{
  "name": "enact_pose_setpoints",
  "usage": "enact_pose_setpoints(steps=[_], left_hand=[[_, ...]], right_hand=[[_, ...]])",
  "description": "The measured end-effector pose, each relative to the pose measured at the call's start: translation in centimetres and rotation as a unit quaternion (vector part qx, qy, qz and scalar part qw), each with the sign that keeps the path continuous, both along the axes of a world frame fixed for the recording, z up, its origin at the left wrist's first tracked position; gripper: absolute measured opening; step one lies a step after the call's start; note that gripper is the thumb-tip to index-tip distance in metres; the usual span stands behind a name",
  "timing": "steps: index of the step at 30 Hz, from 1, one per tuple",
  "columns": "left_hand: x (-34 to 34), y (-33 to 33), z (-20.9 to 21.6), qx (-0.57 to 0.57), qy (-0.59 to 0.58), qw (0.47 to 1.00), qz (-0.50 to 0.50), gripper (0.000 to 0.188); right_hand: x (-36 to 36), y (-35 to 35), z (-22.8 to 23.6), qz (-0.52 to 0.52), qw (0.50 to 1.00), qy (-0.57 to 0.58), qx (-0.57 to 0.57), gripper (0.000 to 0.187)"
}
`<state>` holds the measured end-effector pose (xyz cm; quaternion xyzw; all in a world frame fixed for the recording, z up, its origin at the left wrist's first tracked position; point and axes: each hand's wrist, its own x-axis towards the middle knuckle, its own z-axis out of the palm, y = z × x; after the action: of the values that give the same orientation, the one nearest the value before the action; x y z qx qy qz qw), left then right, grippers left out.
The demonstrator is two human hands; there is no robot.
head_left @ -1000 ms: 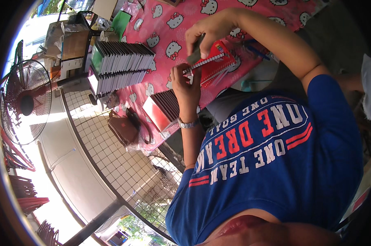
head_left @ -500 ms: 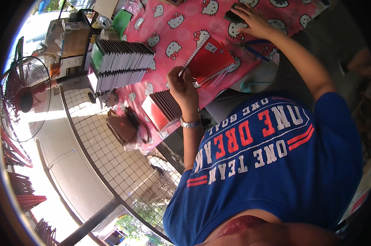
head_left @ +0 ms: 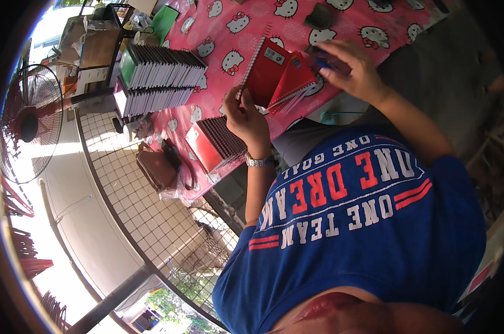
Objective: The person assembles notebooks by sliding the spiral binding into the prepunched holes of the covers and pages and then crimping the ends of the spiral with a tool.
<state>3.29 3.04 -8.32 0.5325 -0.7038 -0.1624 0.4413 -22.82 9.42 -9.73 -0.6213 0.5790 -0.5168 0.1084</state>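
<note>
A red spiral notebook (head_left: 267, 69) lies at an angle on the pink table, its white coil running along its left edge and sticking out past the top. My left hand (head_left: 245, 119) is closed in a pinch at the coil's near end. Next to it, other red notebooks (head_left: 294, 83) lie partly overlapped. My right hand (head_left: 352, 72) is just right of these, blurred, with its fingers curled round blue-handled pliers (head_left: 325, 62). Farther back, a dark block-like object (head_left: 320, 16) rests on the tablecloth, apart from both hands.
Tall stacks of spiral notebooks (head_left: 160, 69) stand at the left. A nearer stack of red notebooks (head_left: 210, 145) sits beside my left wrist. A brown bag (head_left: 158, 168) lies at the table's left corner. A standing fan (head_left: 32, 125) and a wire-mesh panel (head_left: 124, 183) are beyond.
My right hand has left the dark object, come nearer and taken hold of the blue-handled pliers. My left hand has stayed at the near end of the coil.
</note>
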Motion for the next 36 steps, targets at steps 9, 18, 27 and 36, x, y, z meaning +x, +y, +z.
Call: enact_pose_setpoints(steps=[9,18,27,36], left_hand=[[-1.8,2.4,0.3,0.069,0.228,0.968,-0.074,0.017],[-2.4,2.4,-0.4,-0.015,0.127,0.991,-0.023,0.015],[-1.1,2.2,-1.4,0.052,0.121,0.99,-0.059,0.031],[1.0,0.4,2.6,-0.162,-0.064,0.984,-0.023,0.025]], right_hand=[[4.8,-0.9,1.9,0.291,0.956,0.011,-0.048,0.056],[5.2,-0.9,1.9,0.228,0.972,0.049,-0.034,0.053],[6.0,-0.5,3.8,0.168,0.966,0.193,-0.043,0.048],[6.3,-1.3,3.3,0.392,0.829,-0.319,0.239,0.041]])
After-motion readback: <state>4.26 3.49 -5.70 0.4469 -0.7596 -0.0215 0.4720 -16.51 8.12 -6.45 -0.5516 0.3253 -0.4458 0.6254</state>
